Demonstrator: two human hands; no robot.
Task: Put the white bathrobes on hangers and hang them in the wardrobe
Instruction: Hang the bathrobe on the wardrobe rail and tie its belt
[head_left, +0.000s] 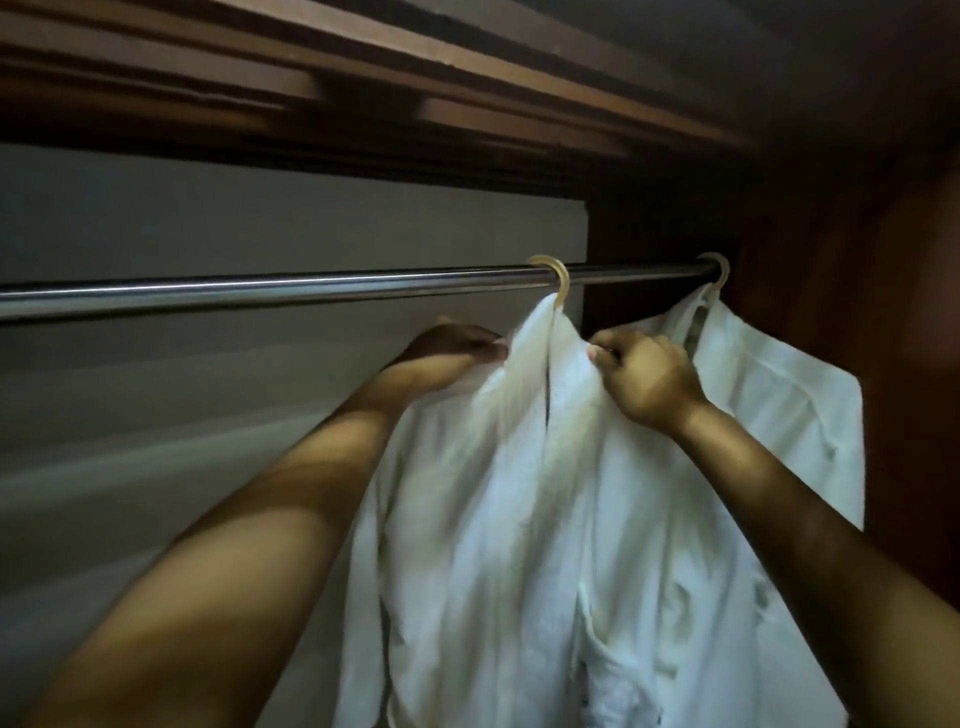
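Where hung, bathrobe (519, 493) between fingers (605, 353)

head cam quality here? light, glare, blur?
Head view: dim, warm cast; dark wooden wardrobe top nearly lost in shadow; bright streak of glare along the shiny metal rail; nearer white bathrobe soft, slightly blurred; rail bows from wide-angle distortion.
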